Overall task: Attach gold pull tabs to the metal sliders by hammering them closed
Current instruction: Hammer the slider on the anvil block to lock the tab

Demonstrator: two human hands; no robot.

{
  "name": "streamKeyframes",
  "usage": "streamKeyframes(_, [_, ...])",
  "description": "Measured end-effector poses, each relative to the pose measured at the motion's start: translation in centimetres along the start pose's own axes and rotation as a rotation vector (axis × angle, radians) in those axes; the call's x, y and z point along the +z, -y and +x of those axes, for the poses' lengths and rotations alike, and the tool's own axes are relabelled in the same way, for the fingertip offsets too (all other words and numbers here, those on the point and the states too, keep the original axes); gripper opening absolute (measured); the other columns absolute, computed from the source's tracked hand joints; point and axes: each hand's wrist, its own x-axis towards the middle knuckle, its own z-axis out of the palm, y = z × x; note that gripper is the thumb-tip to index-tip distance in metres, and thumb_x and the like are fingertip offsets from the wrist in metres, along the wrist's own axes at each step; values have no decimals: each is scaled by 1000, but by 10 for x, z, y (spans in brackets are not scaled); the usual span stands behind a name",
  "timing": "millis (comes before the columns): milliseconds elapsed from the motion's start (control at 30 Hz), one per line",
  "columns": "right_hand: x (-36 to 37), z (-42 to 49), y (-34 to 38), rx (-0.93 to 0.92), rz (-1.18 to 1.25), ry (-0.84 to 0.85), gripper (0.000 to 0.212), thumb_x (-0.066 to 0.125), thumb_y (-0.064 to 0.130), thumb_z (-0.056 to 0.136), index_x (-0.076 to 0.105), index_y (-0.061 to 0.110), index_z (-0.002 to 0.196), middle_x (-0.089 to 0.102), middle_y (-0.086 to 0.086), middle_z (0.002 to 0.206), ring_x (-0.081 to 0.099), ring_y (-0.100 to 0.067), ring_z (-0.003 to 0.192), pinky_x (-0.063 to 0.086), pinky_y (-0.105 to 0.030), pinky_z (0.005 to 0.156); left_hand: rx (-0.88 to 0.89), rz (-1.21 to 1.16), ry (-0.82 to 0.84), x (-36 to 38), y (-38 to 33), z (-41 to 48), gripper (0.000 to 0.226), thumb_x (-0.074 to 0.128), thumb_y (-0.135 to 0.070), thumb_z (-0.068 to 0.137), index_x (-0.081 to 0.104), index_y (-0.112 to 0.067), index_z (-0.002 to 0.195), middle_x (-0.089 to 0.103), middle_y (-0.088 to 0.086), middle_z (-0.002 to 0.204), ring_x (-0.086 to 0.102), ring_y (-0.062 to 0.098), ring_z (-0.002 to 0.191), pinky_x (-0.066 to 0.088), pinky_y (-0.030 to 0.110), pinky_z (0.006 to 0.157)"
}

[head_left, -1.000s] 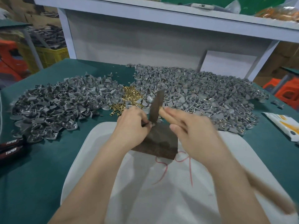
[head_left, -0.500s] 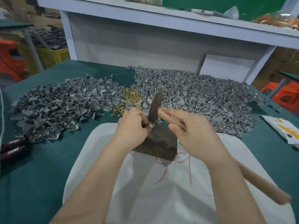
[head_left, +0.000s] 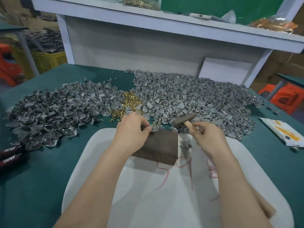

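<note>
My left hand pinches a grey metal slider with a gold pull tab at the far edge of a dark block. My right hand grips the wooden handle of a hammer; its dark head hangs to the right of the block, over the slider pile. Two big heaps of grey sliders lie beyond, the left heap and the right heap, with a small mound of gold pull tabs between them. A couple of sliders lie on the white sack by the block.
A white sack with red marks covers the green table in front of me. Dark tools labelled TAPER lie at the left edge. A white and orange packet lies at the right. A white shelf unit stands behind.
The hammer has swung away from the block to the right, its head now tilted over the right heap. My left hand stays at the block's far edge with the slider.
</note>
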Motion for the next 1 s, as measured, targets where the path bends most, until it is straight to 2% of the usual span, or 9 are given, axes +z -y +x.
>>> streamKeyframes(100, [0, -6, 24, -155, 68, -133, 32, 61, 36, 89, 63, 27, 119, 61, -3, 106, 58, -22, 98, 45, -33, 88, 0, -16, -9, 1, 0, 1, 13, 61, -23, 90, 61, -26, 77, 60, 2, 101, 54, 24, 101, 44, 41, 93])
streamKeyframes(200, [12, -17, 63, -346, 191, 73, 26, 62, 33, 88, 66, 29, 113, 65, 10, 92, 60, -8, 88, 44, -21, 83, 18, -35, -51, 3, 0, 2, 4, 62, -23, 89, 64, -22, 85, 58, 3, 103, 53, 24, 102, 43, 41, 93])
streamKeyframes(367, [27, -1, 89, -295, 237, 2, 9, 59, 22, 91, 68, 23, 93, 62, 12, 81, 53, 3, 69, 40, -17, 63, -26, -136, -192, 4, 6, 7, 15, 59, -21, 90, 65, -15, 102, 58, 3, 112, 54, 22, 108, 41, 37, 96])
streamKeyframes(467, [16, 31, 90, -79, 259, -245, 32, 52, 22, 95, 54, 18, 127, 60, -3, 121, 58, -15, 106, 46, -25, 88, -64, -279, -367, -2, 7, 8, 21, 57, -20, 91, 62, -14, 111, 54, -1, 115, 53, 15, 106, 36, 24, 94])
streamKeyframes(533, [17, 43, 95, 41, 52, -190, 58, 50, 26, 96, 24, 24, 148, 27, -13, 152, 22, -34, 141, 22, -45, 114, -113, -427, -501, -7, 6, 8, 17, 55, -17, 92, 60, -19, 108, 49, -6, 113, 52, 9, 104, 34, 16, 89])
streamKeyframes(600, [31, 39, 113, -73, -74, -157, 64, 52, 27, 94, 18, 30, 149, 13, -15, 156, 12, -36, 143, 12, -46, 116, -174, -585, -632, -14, 6, 9, 16, 53, -14, 92, 56, -23, 105, 46, -8, 112, 50, 2, 99, 35, 10, 85])
streamKeyframes(700, [69, 21, 158, -498, -9, 106, 41, 53, 18, 93, 51, 25, 133, 54, -9, 134, 53, -25, 118, 40, -34, 100, -204, -710, -835, -24, 15, 11, 20, 49, -8, 91, 52, -21, 106, 47, -1, 114, 50, 8, 101, 41, 19, 90])
streamKeyframes(800, [105, 7, 198, -539, -14, 539, 31, 47, 26, 95, 58, 18, 123, 64, -11, 120, 59, -27, 104, 46, -36, 93, -225, -799, -980, -33, 23, 11, 22, 46, -5, 91, 50, -19, 107, 48, 10, 119, 50, 17, 104, 43, 28, 89])
streamKeyframes(1000, [136, -2, 211, -692, -221, 253, 27, 44, 29, 94, 55, 18, 116, 64, -9, 112, 57, -31, 107, 41, -42, 91, -288, -848, -1060, -37, 29, 11, 24, 46, -4, 88, 48, -24, 102, 49, 19, 122, 50, 29, 108, 41, 44, 97])
